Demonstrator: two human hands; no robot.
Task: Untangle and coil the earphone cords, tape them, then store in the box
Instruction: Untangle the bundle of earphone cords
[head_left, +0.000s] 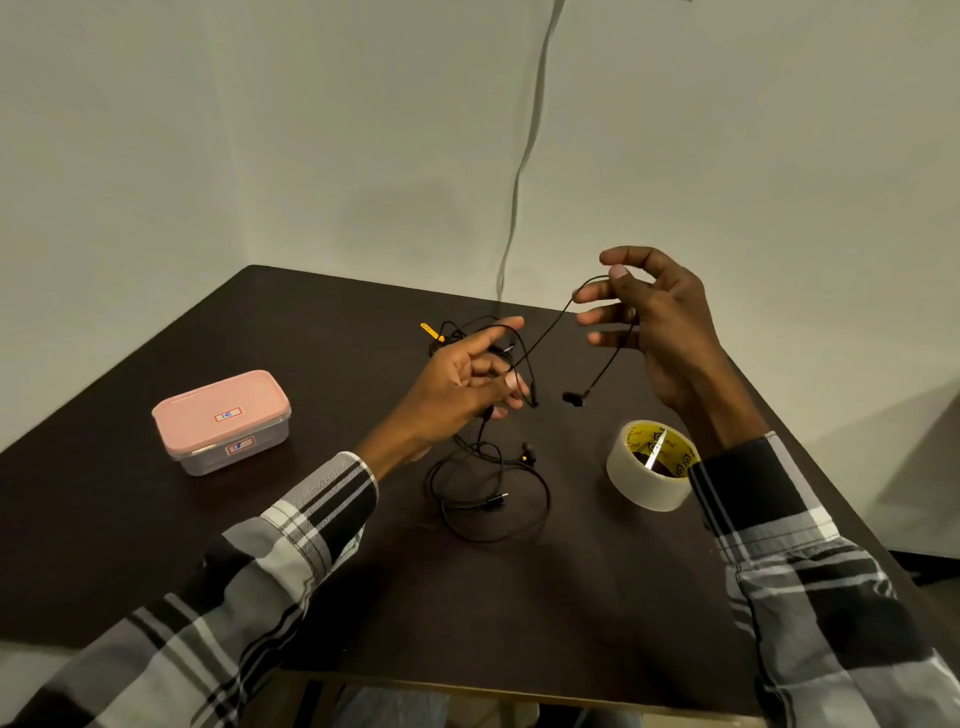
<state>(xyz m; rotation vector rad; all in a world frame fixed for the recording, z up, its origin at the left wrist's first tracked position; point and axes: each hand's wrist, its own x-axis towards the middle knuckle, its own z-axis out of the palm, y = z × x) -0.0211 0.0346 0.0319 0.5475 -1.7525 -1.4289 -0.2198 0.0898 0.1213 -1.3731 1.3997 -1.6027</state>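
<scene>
Two hands up over the table (260, 545): right hand (660, 332) pinches a black earphone cord (545, 332) between thumb and fingers, left hand (462, 384) hooks its other stretch. Beneath the left, another cord (488, 499) lies coiled. Tape roll (649, 467) under the right wrist, pink-lidded box (223, 421) out past the left.

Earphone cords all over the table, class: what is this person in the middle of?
A person is untangling a black earphone cord held up between both hands: the right hand pinches one end and the left hand holds the other part. A second cord lies loose on the table. The tape roll is untouched, and the pink-lidded box is closed.
</scene>
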